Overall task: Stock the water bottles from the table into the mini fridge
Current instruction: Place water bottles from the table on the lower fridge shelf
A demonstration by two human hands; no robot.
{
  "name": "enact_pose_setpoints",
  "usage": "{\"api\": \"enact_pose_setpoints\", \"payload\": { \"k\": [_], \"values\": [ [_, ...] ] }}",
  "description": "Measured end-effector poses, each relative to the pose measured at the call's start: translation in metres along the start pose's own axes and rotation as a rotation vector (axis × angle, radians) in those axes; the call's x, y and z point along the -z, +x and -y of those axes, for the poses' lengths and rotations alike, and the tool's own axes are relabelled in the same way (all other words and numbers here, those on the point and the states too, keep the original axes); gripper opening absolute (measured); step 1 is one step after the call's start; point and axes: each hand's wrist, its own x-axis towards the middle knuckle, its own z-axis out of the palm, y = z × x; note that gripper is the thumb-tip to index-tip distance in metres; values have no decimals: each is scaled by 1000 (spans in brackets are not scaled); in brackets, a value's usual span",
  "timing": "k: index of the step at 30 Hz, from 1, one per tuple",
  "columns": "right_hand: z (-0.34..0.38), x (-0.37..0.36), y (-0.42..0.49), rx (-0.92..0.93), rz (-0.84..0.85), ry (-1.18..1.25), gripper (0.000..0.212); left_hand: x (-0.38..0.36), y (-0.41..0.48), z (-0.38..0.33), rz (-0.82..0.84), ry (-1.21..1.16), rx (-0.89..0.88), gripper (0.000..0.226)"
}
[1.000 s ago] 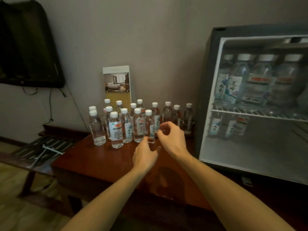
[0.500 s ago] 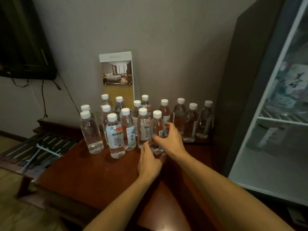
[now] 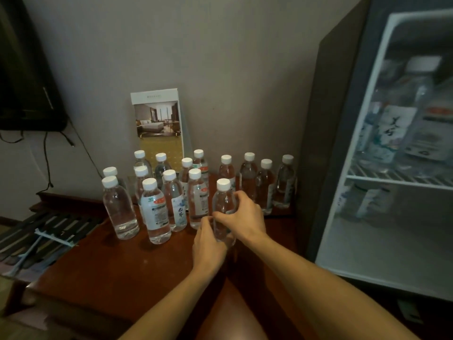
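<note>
Closely behind gripped bottle (image 3: 222,202): bottle cluster (image 3: 172,200), brochure (image 3: 159,126); fridge (image 3: 326,143) rightward.

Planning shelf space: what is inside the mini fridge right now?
Labelled water bottles stand on the wire shelf, more bottles below it. The right part of the mini fridge lies outside the frame, so the count is hidden.

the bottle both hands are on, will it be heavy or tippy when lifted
Probably heavy for its size: the held bottle looks full nearly to the top. Likely tippy if nudged, being tall and narrow. Smooth clear plastic may slip, though the left hand and right hand both hold it.
</note>
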Motion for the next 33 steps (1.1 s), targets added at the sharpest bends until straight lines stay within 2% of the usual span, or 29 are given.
{"api": "enact_pose_setpoints", "payload": {
  "k": [8,15,20,25,27,30,33],
  "values": [
    [1,80,-73,28,-70,78,46,8,-68,-47,57,-46,-131,57],
    [-3,168,-132,88,-109,-93,49,-20,-153,-105,8,7,-293,51],
    [-23,224,-160,33,-169,-110,52,-53,-189,-140,63,29,-389,47],
    [-49,269,-174,-77,-228,-100,45,-92,-204,-170,127,49,-439,46],
    [-59,282,-177,-134,-259,-101,44,-108,-207,-178,159,68,-460,50],
    [-73,297,-176,-208,-296,-114,58,-133,-210,-188,189,54,-481,64],
    [-88,308,-171,-268,-317,-80,58,-156,-209,-195,236,6,-485,74]
  ]
}}
